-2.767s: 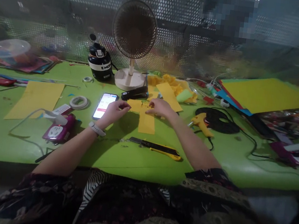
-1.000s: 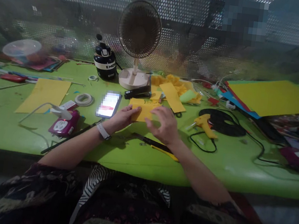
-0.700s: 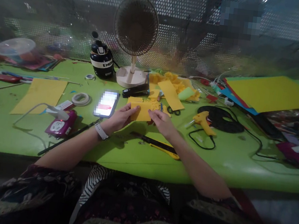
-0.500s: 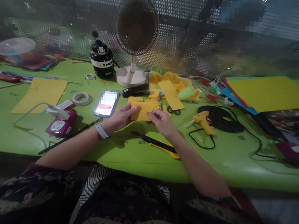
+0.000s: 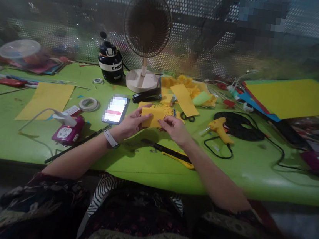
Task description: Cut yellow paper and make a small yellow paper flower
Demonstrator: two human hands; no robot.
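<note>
Both hands hold a folded piece of yellow paper (image 5: 153, 117) just above the green table (image 5: 142, 164). My left hand (image 5: 131, 123) pinches its left end; a white watch sits on that wrist. My right hand (image 5: 174, 128) pinches the lower right edge. A lit phone (image 5: 115, 109) lies just left of the paper. Near my right forearm lies a yellow and black utility knife (image 5: 172, 155). Small scissors (image 5: 188, 118) rest right of the paper.
A desk fan (image 5: 146, 36), a black stapler (image 5: 146, 95) and a dark flask (image 5: 110, 62) stand behind. Yellow glue gun (image 5: 219, 127) with black cord lies right, stacked coloured sheets (image 5: 292, 99) far right. Tape roll (image 5: 88, 104), purple socket block (image 5: 67, 133) and yellow sheet (image 5: 47, 100) lie left.
The long yellow strip that lay flat on the table is now a shorter folded piece lifted in both hands. My right hand moved from flat on the paper to pinching its edge.
</note>
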